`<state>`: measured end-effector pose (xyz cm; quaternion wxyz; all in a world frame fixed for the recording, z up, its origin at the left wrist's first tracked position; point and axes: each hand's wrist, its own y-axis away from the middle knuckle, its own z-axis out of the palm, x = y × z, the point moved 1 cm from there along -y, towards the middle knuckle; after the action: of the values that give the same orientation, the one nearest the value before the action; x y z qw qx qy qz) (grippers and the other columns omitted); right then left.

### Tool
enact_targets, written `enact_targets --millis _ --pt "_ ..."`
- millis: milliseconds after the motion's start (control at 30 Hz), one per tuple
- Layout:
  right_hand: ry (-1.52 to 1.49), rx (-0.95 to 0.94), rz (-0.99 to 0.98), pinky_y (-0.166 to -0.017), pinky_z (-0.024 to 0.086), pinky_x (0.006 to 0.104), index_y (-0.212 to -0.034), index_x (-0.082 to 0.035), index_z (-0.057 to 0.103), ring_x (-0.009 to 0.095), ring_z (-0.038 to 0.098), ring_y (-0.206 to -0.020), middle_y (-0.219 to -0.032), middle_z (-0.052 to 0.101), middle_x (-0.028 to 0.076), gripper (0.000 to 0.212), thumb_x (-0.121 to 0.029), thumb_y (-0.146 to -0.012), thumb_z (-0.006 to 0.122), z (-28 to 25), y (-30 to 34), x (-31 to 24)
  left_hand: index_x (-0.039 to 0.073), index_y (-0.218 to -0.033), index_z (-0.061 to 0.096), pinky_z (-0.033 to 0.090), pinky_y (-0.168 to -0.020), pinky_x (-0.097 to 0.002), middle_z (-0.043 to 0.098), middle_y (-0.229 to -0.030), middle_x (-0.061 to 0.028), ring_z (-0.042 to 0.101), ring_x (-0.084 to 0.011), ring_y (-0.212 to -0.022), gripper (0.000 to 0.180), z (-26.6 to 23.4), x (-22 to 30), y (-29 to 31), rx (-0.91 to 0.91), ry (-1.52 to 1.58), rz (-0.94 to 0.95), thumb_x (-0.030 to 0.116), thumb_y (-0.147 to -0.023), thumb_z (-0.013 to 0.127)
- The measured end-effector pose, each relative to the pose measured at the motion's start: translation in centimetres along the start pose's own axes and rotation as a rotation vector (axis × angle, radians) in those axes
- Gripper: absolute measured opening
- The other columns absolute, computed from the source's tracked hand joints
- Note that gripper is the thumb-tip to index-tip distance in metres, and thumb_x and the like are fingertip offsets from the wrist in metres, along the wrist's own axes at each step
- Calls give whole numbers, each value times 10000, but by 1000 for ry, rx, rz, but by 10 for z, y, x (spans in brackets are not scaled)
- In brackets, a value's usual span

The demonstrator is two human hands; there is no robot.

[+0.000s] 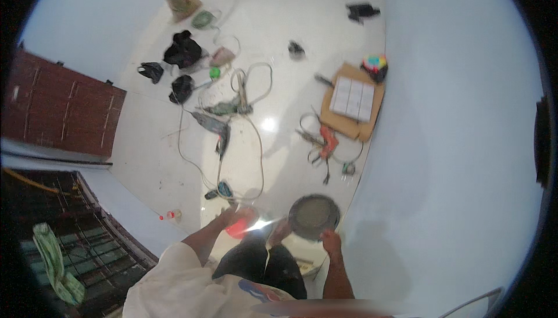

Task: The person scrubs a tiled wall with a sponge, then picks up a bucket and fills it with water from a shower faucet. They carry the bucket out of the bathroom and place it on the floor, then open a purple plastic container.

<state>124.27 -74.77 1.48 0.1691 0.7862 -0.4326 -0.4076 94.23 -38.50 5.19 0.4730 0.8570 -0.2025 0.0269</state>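
My right hand [330, 241] is closed on the near right rim of a round black basin [299, 230]. A grey-brown, mortar-like mass [314, 212] fills the basin. My left hand [231, 212] is at the far left side of a red container [237, 228], a bowl or small tub, in front of my legs. Its fingers are smeared, so its grip does not show. A bright streak of glare beside the red container hides what lies between it and the basin.
Beyond my left hand lie a blue-black tool [221, 191], a power drill [217, 129] and looping cords. A red-orange power tool [328, 141] sits past the basin, near cardboard [330, 112] bearing a white gridded sheet [353, 98]. Black bags [183, 51] are farther left.
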Motion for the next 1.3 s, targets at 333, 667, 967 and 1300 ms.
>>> enact_targets --millis 333,667,967,1300 --pt "-381 -325 554 -600 518 440 -937 -70 662 247 646 -751 -843 659 92 189 -220 -916 548 -123 37 30 71 -822 713 534 -765 -449 684 -745 -111 691 -324 -775 347 -107 0 83 103 -526 459 407 -799 629" --pt "-897 -198 602 -597 509 384 -974 -55 638 224 609 -705 -816 630 73 249 -254 -940 492 -227 -78 -63 74 -922 751 526 -821 -441 705 -1050 -184 671 -352 -964 458 -181 -10 -8 -132 -189 93 498 -863 588" --pt "-619 -2 189 -602 536 330 -1118 -38 640 167 651 -776 -920 675 49 257 -228 -964 564 -338 -203 -269 -3 -816 709 542 -708 -401 710 -728 -135 689 -293 -668 451 -424 105 -115 268 272 418 398 -915 529" --pt "-308 -266 371 -561 494 348 -1060 -69 631 209 625 -724 -928 665 76 239 -262 -923 604 -325 -334 -159 -17 -1055 699 507 -917 -374 721 -1010 -156 661 -289 -985 508 -479 99 -161 37 323 207 438 -829 690"
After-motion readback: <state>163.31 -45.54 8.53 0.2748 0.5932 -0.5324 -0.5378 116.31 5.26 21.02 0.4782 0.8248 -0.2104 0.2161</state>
